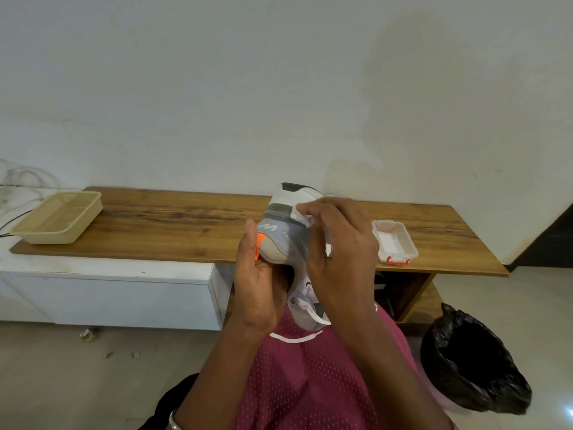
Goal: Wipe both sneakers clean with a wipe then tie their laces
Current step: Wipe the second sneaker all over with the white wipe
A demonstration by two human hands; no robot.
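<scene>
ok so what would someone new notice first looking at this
The grey and white sneaker held up mid-view: the left hand grips it from below while the right hand presses a white wipe to its side. Behind runs a wooden table with a beige basket at its left end and a clear orange-clipped box towards its right; a black bin bag sits on the floor, lower right.

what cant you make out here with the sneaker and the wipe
Head view: toe and upper of the sneaker, hidden behind the left hand and right hand.
Head view: most of the wipe, bunched under the right hand's fingers.
Head view: the second sneaker, nowhere in frame.
Head view: inside the bin bag, too dark.
</scene>
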